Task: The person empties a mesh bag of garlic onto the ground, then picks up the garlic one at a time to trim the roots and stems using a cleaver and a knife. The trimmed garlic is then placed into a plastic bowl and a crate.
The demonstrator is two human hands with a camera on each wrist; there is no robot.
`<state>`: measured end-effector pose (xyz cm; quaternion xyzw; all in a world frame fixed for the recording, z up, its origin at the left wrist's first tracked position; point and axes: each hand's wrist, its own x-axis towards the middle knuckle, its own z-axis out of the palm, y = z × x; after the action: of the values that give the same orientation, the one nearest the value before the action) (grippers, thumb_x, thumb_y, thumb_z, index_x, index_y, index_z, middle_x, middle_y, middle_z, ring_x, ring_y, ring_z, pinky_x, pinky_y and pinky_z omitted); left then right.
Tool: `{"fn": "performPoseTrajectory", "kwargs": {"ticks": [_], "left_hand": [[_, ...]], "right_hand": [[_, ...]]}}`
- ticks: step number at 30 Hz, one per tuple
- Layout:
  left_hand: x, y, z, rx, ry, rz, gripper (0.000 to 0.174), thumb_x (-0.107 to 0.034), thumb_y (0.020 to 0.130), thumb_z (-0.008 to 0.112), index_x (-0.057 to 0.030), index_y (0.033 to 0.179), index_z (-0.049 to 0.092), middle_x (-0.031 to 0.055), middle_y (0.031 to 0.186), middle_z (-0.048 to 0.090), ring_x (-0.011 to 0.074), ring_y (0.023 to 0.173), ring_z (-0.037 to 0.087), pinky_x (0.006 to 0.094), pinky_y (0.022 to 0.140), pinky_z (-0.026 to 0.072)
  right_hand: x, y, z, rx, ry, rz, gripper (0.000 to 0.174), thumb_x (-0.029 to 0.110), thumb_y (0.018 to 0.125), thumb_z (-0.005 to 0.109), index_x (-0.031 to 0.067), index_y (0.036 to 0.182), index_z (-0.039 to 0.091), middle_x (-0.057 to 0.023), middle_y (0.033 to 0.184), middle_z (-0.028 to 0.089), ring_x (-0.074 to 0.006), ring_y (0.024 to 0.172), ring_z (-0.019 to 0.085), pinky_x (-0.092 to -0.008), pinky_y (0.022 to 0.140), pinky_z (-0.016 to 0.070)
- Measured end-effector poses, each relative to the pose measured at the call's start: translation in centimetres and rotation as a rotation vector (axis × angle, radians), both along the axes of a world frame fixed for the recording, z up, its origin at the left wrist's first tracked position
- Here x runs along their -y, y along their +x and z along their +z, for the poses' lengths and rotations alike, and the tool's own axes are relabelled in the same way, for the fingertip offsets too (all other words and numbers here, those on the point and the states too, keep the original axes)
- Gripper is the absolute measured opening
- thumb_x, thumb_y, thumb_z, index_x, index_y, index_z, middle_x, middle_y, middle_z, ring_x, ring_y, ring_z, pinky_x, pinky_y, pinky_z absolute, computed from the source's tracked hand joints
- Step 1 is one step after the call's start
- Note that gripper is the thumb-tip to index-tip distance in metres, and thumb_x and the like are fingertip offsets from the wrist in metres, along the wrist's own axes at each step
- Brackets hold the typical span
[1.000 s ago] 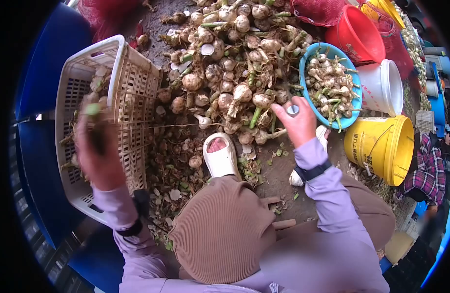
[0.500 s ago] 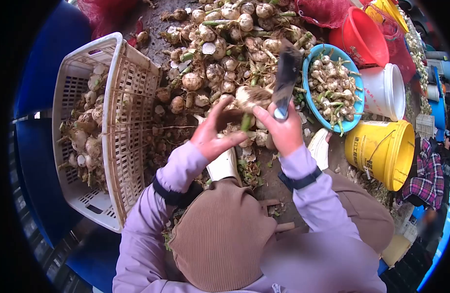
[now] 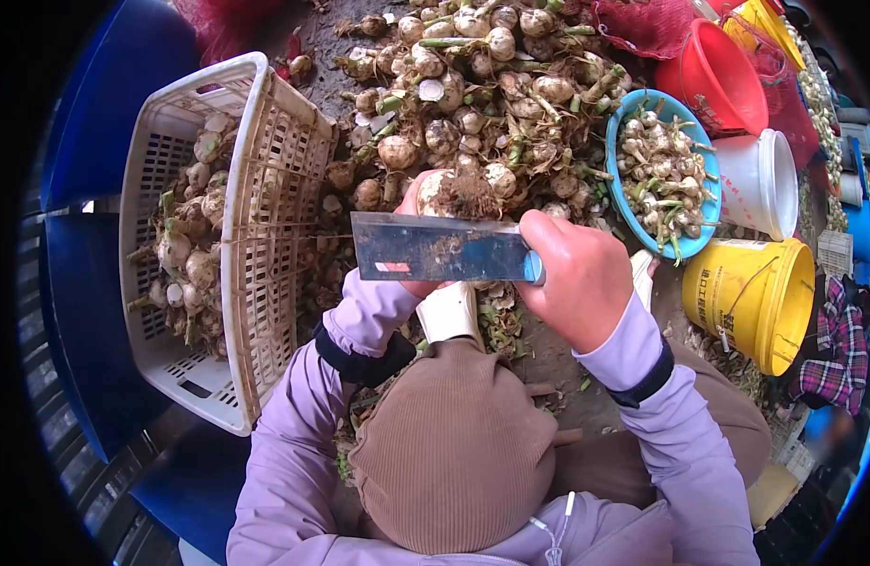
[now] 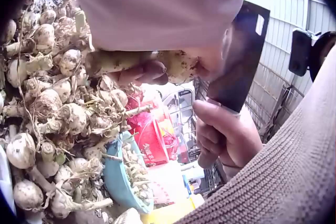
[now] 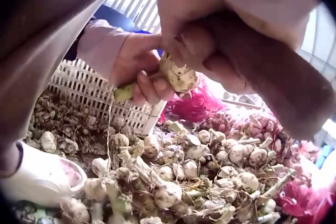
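My left hand (image 5: pixel 139 69) holds a garlic bulb (image 5: pixel 181 77) by its green stem end, low in front of the knees. In the head view the bulb's brown roots (image 3: pixel 472 193) face up, and most of that hand is hidden behind a wide blade. My right hand (image 3: pixel 581 278) grips a cleaver (image 3: pixel 444 247) with a rectangular, dirt-smeared blade, held crosswise with its edge close to the roots. Its thick wooden handle (image 5: pixel 278 77) sticks out past the fist in the right wrist view. Beyond both hands lies a heap of untrimmed garlic (image 3: pixel 397 151).
A white plastic crate (image 3: pixel 251 226) with garlic bulbs stands at the left. At the right are a blue basin (image 3: pixel 612 151) of smaller garlic, a red bucket (image 3: pixel 727 80), a white bucket (image 3: pixel 779 184) and a yellow bucket (image 3: pixel 737 292). Trimmings litter the ground around the white shoes.
The left hand has come back from the crate and now holds a garlic bulb. My right hand has swung the cleaver from pointing away to lying crosswise over the bulb's roots.
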<state>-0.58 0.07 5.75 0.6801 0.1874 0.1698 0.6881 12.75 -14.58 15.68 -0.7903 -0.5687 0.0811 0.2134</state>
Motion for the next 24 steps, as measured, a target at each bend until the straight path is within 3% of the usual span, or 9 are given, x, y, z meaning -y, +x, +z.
{"fn": "performPoseTrajectory", "kwargs": {"ticks": [5, 7, 8, 12, 17, 18, 19, 21, 24], "left_hand": [[0.0, 0.1, 0.1, 0.139, 0.391, -0.077, 0.079, -0.014, 0.069, 0.08, -0.0021, 0.134, 0.038, 0.0072, 0.125, 0.051, 0.016, 0.114, 0.05, 0.0315, 0.101, 0.0398], [0.3, 0.5, 1.1, 0.161, 0.215, -0.044, 0.057, -0.018, 0.066, 0.08, -0.0064, 0.116, 0.057, 0.001, 0.085, 0.067, 0.0145, 0.086, 0.062, 0.0428, 0.109, 0.0309], [0.5, 0.4, 2.5, 0.037, 0.097, -0.054, 0.053, -0.015, 0.067, 0.08, -0.0069, 0.115, 0.059, -0.0017, 0.08, 0.067, 0.0138, 0.078, 0.063, 0.0432, 0.11, 0.0295], [0.0, -0.3, 0.3, 0.09, 0.117, -0.12, 0.071, -0.015, 0.064, 0.082, -0.0035, 0.126, 0.049, 0.0014, 0.086, 0.068, 0.015, 0.085, 0.064, 0.0385, 0.106, 0.036], [-0.8, -1.1, -0.2, 0.034, 0.446, -0.157, 0.099, -0.014, 0.06, 0.085, 0.0045, 0.138, 0.026, 0.0067, 0.099, 0.067, 0.0167, 0.099, 0.063, 0.0338, 0.094, 0.0459], [-0.7, -0.9, 0.9, 0.005, 0.405, -0.166, 0.092, -0.014, 0.062, 0.084, 0.0034, 0.135, 0.032, 0.0079, 0.105, 0.065, 0.0177, 0.102, 0.061, 0.0338, 0.095, 0.045], [0.3, -1.2, 2.5, -0.01, -0.274, -0.011, 0.087, -0.015, 0.061, 0.084, 0.0024, 0.132, 0.036, 0.0099, 0.111, 0.061, 0.0195, 0.104, 0.06, 0.0327, 0.095, 0.0447], [-1.2, -3.3, 5.5, 0.191, 0.09, -0.216, 0.081, -0.016, 0.061, 0.082, 0.001, 0.128, 0.041, 0.01, 0.112, 0.058, 0.0199, 0.103, 0.058, 0.032, 0.095, 0.0444], [-0.8, -4.0, 3.9, 0.152, -0.116, 0.059, 0.08, -0.011, 0.061, 0.079, 0.0014, 0.129, 0.037, 0.009, 0.111, 0.058, 0.0176, 0.103, 0.057, 0.0325, 0.095, 0.0444]], "right_hand": [[0.8, 0.1, -1.0, 0.008, 0.021, -0.053, 0.023, 0.013, 0.069, 0.071, 0.0082, 0.082, 0.052, -0.0108, 0.069, 0.059, -0.0312, 0.065, 0.062, -0.0401, 0.056, 0.0476], [0.8, 0.1, -1.4, 0.005, 0.044, -0.072, 0.022, 0.013, 0.071, 0.07, 0.0084, 0.082, 0.052, -0.0108, 0.07, 0.059, -0.0313, 0.066, 0.062, -0.0403, 0.056, 0.0475], [0.9, 0.1, -1.5, 0.007, 0.068, -0.093, 0.021, 0.014, 0.072, 0.069, 0.0085, 0.082, 0.052, -0.0107, 0.07, 0.059, -0.0315, 0.066, 0.062, -0.0405, 0.057, 0.0474], [0.6, 0.5, -2.2, -0.019, 0.084, -0.107, 0.018, 0.014, 0.074, 0.067, 0.0088, 0.081, 0.052, -0.0108, 0.071, 0.059, -0.032, 0.067, 0.062, -0.0406, 0.057, 0.0474], [0.4, 0.7, -4.1, -0.085, 0.148, -0.052, 0.016, 0.016, 0.078, 0.066, 0.0076, 0.083, 0.054, -0.0128, 0.071, 0.06, -0.0335, 0.067, 0.062, -0.0432, 0.057, 0.0477], [0.5, 1.3, -4.7, -0.085, 0.151, -0.052, 0.016, 0.016, 0.078, 0.066, 0.0076, 0.083, 0.054, -0.0128, 0.071, 0.06, -0.0335, 0.067, 0.062, -0.0432, 0.057, 0.0477], [1.0, 2.5, -5.6, -0.124, 0.037, -0.195, 0.016, 0.016, 0.079, 0.066, 0.0067, 0.085, 0.055, -0.0138, 0.071, 0.061, -0.0341, 0.066, 0.063, -0.0436, 0.056, 0.0479], [3.7, 7.4, -8.7, -0.176, -0.113, -0.403, 0.015, 0.014, 0.081, 0.065, 0.0051, 0.09, 0.057, -0.0164, 0.07, 0.063, -0.0359, 0.065, 0.063, -0.0442, 0.056, 0.0482], [2.6, 5.0, -3.9, -0.235, -0.053, -0.393, 0.017, 0.015, 0.078, 0.069, 0.0064, 0.087, 0.057, -0.016, 0.073, 0.063, -0.036, 0.068, 0.063, -0.0436, 0.057, 0.048]]}}
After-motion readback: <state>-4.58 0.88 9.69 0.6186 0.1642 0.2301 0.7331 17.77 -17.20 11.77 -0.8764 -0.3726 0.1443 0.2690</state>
